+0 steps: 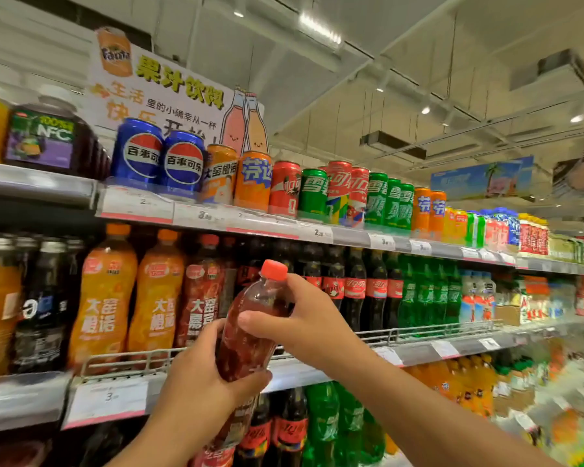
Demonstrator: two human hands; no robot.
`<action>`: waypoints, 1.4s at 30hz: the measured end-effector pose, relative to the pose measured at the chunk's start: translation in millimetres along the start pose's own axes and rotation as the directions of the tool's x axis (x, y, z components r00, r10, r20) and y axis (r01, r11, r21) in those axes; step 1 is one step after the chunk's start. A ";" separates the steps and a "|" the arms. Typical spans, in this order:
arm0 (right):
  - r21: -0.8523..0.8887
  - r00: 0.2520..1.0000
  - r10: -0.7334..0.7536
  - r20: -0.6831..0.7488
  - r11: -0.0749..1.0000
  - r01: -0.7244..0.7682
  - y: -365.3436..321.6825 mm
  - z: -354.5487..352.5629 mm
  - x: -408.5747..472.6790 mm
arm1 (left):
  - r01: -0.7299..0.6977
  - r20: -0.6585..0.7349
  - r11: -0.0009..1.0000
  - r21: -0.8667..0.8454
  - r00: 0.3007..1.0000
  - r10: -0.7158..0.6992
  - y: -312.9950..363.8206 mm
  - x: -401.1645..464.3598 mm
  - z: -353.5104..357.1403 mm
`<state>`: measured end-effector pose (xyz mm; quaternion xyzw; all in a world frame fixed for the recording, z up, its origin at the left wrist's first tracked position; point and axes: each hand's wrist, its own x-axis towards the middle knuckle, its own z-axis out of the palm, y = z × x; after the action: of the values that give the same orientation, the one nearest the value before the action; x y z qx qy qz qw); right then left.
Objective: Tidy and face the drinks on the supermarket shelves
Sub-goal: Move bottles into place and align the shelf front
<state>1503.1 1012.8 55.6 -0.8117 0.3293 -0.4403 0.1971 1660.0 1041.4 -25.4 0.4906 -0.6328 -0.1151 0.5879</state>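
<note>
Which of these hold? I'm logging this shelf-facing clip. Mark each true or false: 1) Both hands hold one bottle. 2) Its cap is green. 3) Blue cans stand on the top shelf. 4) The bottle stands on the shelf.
1) True: the left hand grips the red-drink bottle low, the right hand near its neck.
2) False: the cap is red.
3) True: blue cans stand on the top shelf.
4) False: it is held tilted in front of the wire rail.

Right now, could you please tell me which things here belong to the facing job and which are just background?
In the job:
red bottle, held by left hand and right hand
orange bottles
cola bottles
cans

Background:
Fanta sign
price tags
ceiling lights
</note>
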 end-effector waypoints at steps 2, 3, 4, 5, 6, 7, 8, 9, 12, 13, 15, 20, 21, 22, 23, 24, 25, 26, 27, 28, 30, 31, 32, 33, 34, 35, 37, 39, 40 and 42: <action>-0.042 0.999 -0.004 0.037 0.999 0.005 16.8 -13.7 4.0 | 0.029 -0.061 1.000 -0.006 0.998 -0.029 0.7 11.1 26.9; -0.070 0.999 -0.004 0.039 0.997 0.007 24.0 -19.0 6.4 | 0.046 -0.092 0.999 -0.001 0.995 -0.046 0.7 17.8 38.9; -0.103 1.000 -0.007 0.027 0.995 0.010 30.4 -23.4 8.9 | 0.059 -0.116 0.998 0.012 0.992 -0.057 2.4 23.8 48.9; -0.134 1.000 -0.017 0.005 0.991 0.017 35.9 -26.8 11.3 | 0.072 -0.131 0.997 0.015 0.989 -0.069 4.8 28.8 57.2; -0.153 0.999 -0.036 -0.017 0.988 0.033 40.3 -29.3 14.1 | 0.070 -0.142 0.998 -0.008 0.987 -0.070 7.4 33.4 64.0; -0.156 0.997 -0.064 -0.035 0.986 0.058 44.1 -32.0 17.9 | 0.067 -0.151 0.998 0.001 0.986 -0.066 9.2 37.5 68.2; -0.144 0.994 -0.096 -0.050 0.986 0.088 47.3 -35.3 22.4 | 0.047 -0.159 0.998 0.044 0.987 -0.039 12.2 41.1 71.0; -0.123 0.990 -0.125 -0.064 0.986 0.117 49.9 -39.3 26.9 | 0.024 -0.135 0.992 0.123 0.991 -0.007 17.0 43.2 70.2; -0.037 0.980 -0.179 -0.093 0.984 0.176 56.6 -53.2 40.8 | -0.122 0.023 0.910 0.396 0.992 0.123 29.2 51.4 49.1; -0.019 0.976 -0.194 -0.099 0.981 0.193 58.9 -56.7 44.4 | -0.175 0.031 0.857 0.484 0.983 0.183 32.6 55.0 36.4; 0.008 0.968 -0.224 -0.112 0.974 0.226 61.8 -59.6 50.2 | -0.282 -0.030 0.682 0.674 0.913 0.407 38.7 67.2 7.6; 0.053 0.963 -0.236 -0.131 0.968 0.245 61.6 -48.6 66.0 | -0.146 0.085 0.118 0.982 0.908 0.410 34.0 105.9 -41.3; 0.048 0.960 -0.244 -0.135 0.967 0.252 61.0 -44.0 69.1 | -0.107 0.069 0.093 0.990 0.935 0.348 27.6 112.0 -46.3; 0.041 0.956 -0.254 -0.145 0.964 0.262 60.5 -38.7 71.8 | -0.072 0.049 0.069 0.995 0.954 0.296 20.9 118.2 -51.5; 0.031 0.951 -0.268 -0.155 0.961 0.276 60.4 -32.4 74.6 | -0.046 0.033 0.045 0.998 0.965 0.261 15.8 122.8 -56.6; 0.021 0.945 -0.282 -0.164 0.957 0.289 61.3 -26.0 77.4 | -0.031 0.022 0.033 0.999 0.969 0.247 11.5 126.8 -61.5; 0.014 0.940 -0.292 -0.175 0.954 0.299 62.8 -19.6 80.2 | -0.026 0.019 0.027 0.999 0.968 0.249 7.7 129.9 -65.7; 0.010 0.936 -0.299 -0.185 0.952 0.306 64.7 -13.0 83.3 | -0.032 0.028 0.012 0.999 0.966 0.258 4.5 132.6 -68.8; 0.005 0.934 -0.301 -0.192 0.952 0.308 66.8 -6.9 86.7 | -0.035 0.036 -0.007 0.999 0.961 0.273 1.8 134.3 -69.8; 0.002 0.933 -0.298 -0.200 0.953 0.304 68.8 -1.0 90.5 | -0.036 0.039 -0.016 0.999 0.955 0.295 -0.5 135.9 -69.4; -0.019 0.936 -0.283 -0.211 0.958 0.285 73.7 9.2 98.4 | -0.027 0.033 -0.021 0.999 0.943 0.330 -3.5 137.2 -66.1; -0.042 0.937 -0.278 -0.210 0.960 0.276 76.6 13.4 101.9 | -0.022 0.031 -0.030 0.999 0.941 0.338 -5.3 137.0 -64.0; -0.067 0.940 -0.273 -0.206 0.962 0.265 79.7 16.9 104.6 | -0.019 0.032 -0.043 0.999 0.938 0.345 -7.6 137.0 -62.6; -0.087 0.944 -0.266 -0.193 0.963 0.254 82.4 20.0 106.8 | -0.016 0.034 -0.052 0.999 0.934 0.355 -10.3 137.3 -61.7; -0.101 0.950 -0.256 -0.177 0.965 0.241 85.3 22.6 108.6 | -0.015 0.034 -0.054 0.998 0.932 0.361 -12.5 137.5 -61.5; -0.113 0.957 -0.243 -0.159 0.967 0.227 88.3 25.0 110.5 | -0.015 0.035 -0.058 0.998 0.930 0.366 -14.2 138.0 -61.6; -0.150 0.968 -0.209 -0.142 0.971 0.187 93.3 29.5 116.8 | -0.014 0.035 -0.057 0.998 0.927 0.374 -16.3 139.2 -61.0; -0.198 0.974 -0.160 -0.158 0.972 0.127 94.3 32.1 125.0 | -0.011 0.032 -0.056 0.998 0.927 0.375 -17.5 140.1 -60.5; -0.230 0.976 -0.137 -0.169 0.968 0.096 93.5 33.1 129.4 | -0.010 0.031 -0.058 0.998 0.926 0.375 -18.2 140.1 -60.2; -0.295 0.979 -0.095 -0.182 0.955 0.038 89.7 34.7 138.2 | -0.013 0.035 -0.061 0.998 0.923 0.383 -19.6 140.1 -59.5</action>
<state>1554.7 852.6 63.1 -0.7956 0.3801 -0.4710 0.0280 1744.7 951.4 65.7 0.6713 -0.5038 0.5240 0.1447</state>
